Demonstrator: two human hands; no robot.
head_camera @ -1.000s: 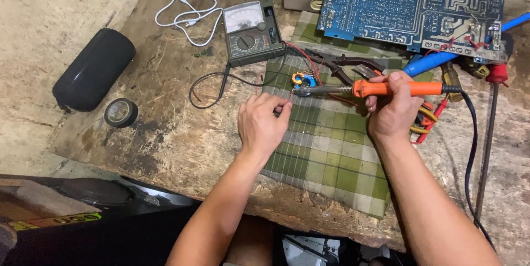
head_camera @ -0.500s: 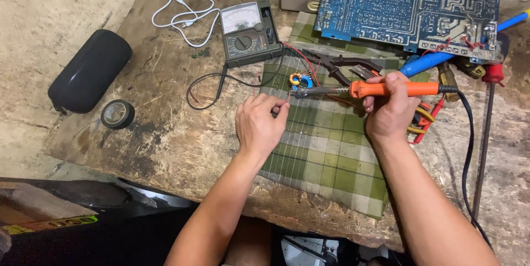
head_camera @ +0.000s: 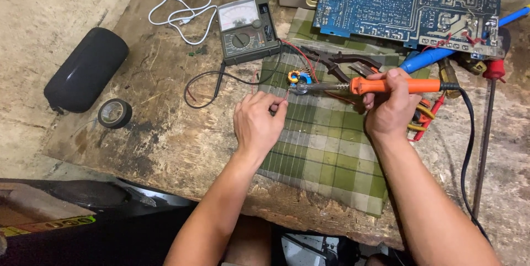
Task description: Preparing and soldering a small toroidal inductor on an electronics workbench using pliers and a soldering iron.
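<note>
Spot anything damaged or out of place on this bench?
The wooden bench top is worn: dark stains near the tape roll and a ragged, crumbling front edge below the green plaid cloth. The blue circuit board lies solder side up, overlapping the cloth.

Left of my left hand (head_camera: 256, 125) lie a tape roll (head_camera: 115, 113) and speaker (head_camera: 85, 70); behind it, the meter (head_camera: 245, 28). Behind my right hand (head_camera: 391, 108) sits the circuit board (head_camera: 406, 4).

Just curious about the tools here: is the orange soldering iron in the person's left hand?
No, the right hand grips the orange soldering iron, while the left hand pinches a thin wire.
</note>
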